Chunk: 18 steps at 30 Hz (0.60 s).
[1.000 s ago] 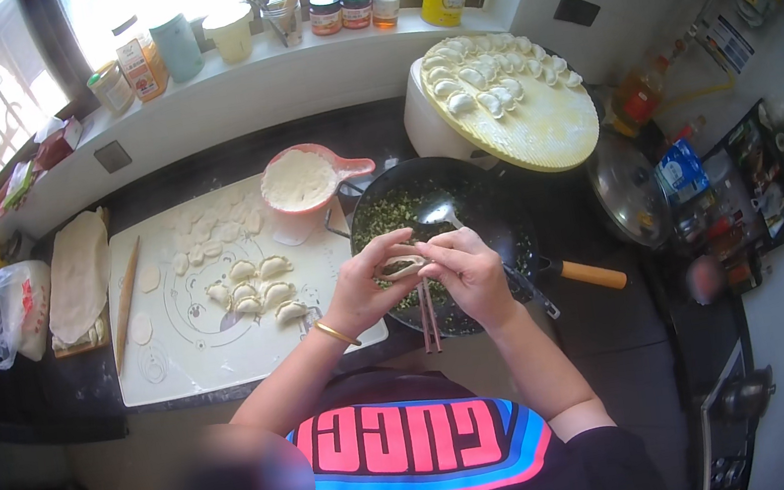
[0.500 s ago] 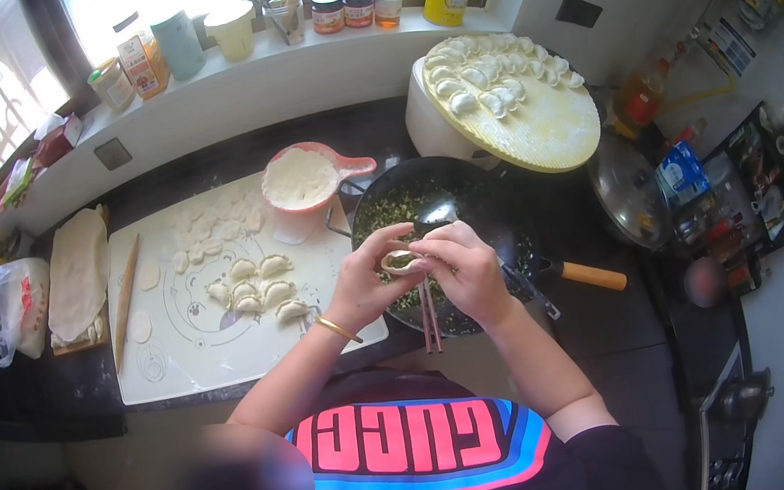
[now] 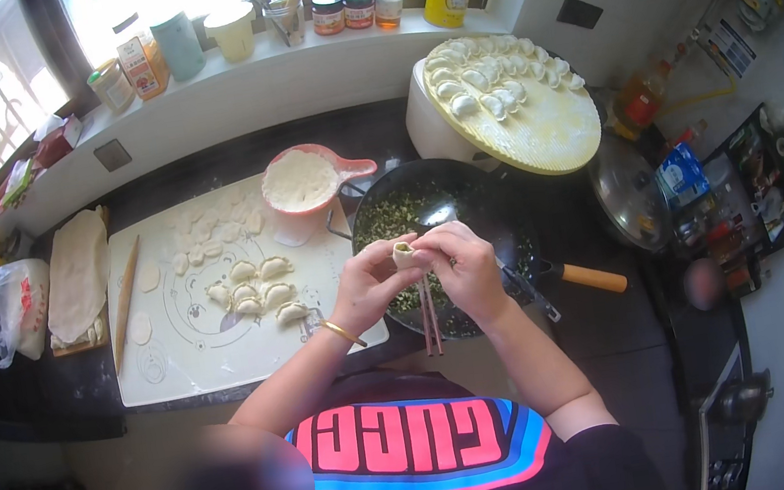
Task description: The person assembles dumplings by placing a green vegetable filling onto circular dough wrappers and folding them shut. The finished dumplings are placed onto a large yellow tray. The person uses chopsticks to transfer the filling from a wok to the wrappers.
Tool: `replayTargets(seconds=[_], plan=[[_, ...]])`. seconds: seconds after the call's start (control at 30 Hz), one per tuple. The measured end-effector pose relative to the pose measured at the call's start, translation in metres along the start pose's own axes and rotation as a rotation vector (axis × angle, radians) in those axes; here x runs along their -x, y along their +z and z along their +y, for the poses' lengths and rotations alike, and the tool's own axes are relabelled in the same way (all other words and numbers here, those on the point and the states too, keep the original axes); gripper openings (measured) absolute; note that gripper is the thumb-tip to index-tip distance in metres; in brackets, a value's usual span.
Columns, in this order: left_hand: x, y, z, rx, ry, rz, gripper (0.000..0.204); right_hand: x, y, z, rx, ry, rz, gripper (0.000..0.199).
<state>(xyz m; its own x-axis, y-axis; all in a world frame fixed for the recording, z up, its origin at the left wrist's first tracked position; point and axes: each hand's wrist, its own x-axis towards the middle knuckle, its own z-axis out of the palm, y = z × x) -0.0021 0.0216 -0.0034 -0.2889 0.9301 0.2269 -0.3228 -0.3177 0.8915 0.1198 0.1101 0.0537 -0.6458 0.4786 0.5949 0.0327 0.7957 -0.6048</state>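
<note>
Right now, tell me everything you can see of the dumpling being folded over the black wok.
The small pale dough dumpling is half closed, with green filling showing at its open top. It sits upright, pinched between the fingers of the left hand and the right hand, above the black wok of green filling. Its surface looks soft and floury. Its lower part is hidden by the fingers.

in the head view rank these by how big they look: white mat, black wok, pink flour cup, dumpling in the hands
1. white mat
2. black wok
3. pink flour cup
4. dumpling, pinched between the left hand and right hand; the smallest, though it is held nearer the camera.
</note>
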Motion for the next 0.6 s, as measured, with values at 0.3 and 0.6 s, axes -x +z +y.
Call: replayTargets(seconds=[0.3, 0.6], plan=[[0.000, 0.001, 0.003, -0.004, -0.055, 0.033, 0.039, -0.001, 0.005, 0.003, 0.050, -0.077, 0.067, 0.008], [-0.002, -0.007, -0.007, -0.170, 0.034, 0.006, 0.046, -0.006, 0.007, 0.004, 0.074, -0.066, 0.004, 0.010]])
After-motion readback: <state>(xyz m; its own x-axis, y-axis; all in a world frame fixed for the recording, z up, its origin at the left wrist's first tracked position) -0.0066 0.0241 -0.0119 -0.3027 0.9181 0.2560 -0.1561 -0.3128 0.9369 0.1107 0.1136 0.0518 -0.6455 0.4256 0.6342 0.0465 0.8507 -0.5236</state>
